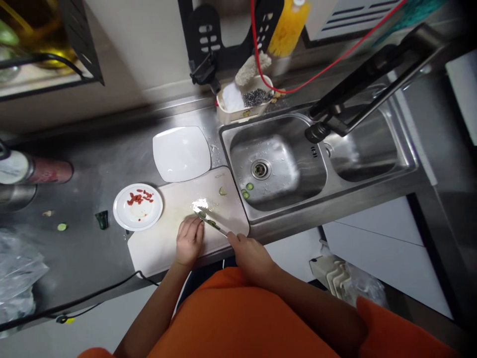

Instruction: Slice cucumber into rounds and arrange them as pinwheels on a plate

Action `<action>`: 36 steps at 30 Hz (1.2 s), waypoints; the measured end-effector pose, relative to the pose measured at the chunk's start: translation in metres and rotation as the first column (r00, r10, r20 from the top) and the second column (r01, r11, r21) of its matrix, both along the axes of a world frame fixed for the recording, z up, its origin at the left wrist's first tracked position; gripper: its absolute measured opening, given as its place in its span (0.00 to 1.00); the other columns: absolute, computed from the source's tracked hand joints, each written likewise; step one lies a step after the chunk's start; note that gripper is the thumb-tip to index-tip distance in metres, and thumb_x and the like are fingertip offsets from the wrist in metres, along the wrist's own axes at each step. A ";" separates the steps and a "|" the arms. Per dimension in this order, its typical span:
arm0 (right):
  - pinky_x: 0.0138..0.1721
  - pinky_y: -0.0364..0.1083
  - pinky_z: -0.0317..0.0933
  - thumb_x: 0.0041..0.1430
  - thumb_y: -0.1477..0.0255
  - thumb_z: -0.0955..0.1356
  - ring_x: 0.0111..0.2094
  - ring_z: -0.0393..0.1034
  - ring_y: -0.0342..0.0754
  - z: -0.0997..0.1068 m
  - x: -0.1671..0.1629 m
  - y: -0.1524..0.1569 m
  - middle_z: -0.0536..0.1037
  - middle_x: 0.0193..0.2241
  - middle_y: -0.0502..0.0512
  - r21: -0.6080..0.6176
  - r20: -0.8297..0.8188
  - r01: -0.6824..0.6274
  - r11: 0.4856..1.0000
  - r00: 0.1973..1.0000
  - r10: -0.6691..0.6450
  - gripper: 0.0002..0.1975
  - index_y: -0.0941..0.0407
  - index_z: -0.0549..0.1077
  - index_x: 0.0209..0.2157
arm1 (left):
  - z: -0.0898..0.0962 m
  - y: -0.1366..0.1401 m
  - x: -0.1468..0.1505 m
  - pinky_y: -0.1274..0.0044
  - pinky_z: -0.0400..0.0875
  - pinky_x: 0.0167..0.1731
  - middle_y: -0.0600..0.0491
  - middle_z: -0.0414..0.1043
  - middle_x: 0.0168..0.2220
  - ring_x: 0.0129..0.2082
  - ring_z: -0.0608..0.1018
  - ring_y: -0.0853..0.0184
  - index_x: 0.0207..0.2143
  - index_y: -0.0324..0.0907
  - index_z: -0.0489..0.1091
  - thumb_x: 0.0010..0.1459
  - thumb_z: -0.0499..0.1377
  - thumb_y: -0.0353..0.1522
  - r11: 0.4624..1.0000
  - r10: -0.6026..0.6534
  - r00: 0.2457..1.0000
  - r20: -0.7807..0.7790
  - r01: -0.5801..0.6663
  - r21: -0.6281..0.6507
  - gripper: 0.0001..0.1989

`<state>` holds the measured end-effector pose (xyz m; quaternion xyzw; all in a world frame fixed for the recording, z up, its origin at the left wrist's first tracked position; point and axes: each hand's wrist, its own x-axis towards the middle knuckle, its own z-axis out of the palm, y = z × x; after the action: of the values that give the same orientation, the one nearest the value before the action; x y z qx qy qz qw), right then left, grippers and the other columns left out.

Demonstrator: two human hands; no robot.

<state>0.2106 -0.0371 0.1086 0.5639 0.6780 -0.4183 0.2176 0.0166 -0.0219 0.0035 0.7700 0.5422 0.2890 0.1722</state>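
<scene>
My right hand (pixel 253 256) is closed around the handle of a kitchen knife (pixel 219 227), whose blade points up and left over the white cutting board (pixel 160 251). On the board beside the blade, my left hand (pixel 190 241) has its fingers bent and pressed down on a green cucumber piece (pixel 201 215), mostly hidden by the fingers and blade. Dark green bits (pixel 213 224) lie along the blade. Farther up the board is a pale green scrap (pixel 222 191). A round white plate (pixel 122 211) with small red pieces (pixel 138 198) overlaps the board's left corner.
Behind the board stands a square white plate (pixel 181 153). To the right is a steel sink (pixel 286 194) with cucumber slices (pixel 248 189) inside and a dark faucet (pixel 320 132) over it. A dark green cucumber end (pixel 102 220) lies left. A black cable (pixel 93 293) crosses the counter's front edge.
</scene>
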 end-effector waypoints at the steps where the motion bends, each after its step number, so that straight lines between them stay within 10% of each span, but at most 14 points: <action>1: 0.30 0.44 0.59 0.57 0.82 0.56 0.35 0.72 0.51 0.000 0.000 0.000 0.73 0.35 0.58 -0.004 -0.001 0.000 1.000 1.000 0.000 0.17 0.56 0.61 0.47 | 0.000 0.000 0.000 0.67 0.69 0.48 0.46 0.74 0.39 0.44 0.74 0.62 0.42 0.40 0.71 0.60 0.54 0.29 1.000 -0.001 1.000 0.002 0.001 -0.002 0.09; 36: 0.34 0.45 0.61 0.59 0.83 0.54 0.37 0.71 0.51 -0.014 -0.008 0.017 0.74 0.37 0.59 0.001 -0.041 -0.002 1.000 0.999 0.002 0.17 0.56 0.62 0.47 | 0.002 0.001 0.000 0.66 0.69 0.48 0.47 0.75 0.39 0.44 0.75 0.63 0.42 0.40 0.71 0.60 0.54 0.29 0.999 -0.017 1.000 0.023 0.018 -0.051 0.09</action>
<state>0.2027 -0.0203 0.0949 0.5545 0.6833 -0.4292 0.2037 0.0168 -0.0210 0.0054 0.7669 0.5405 0.2820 0.2006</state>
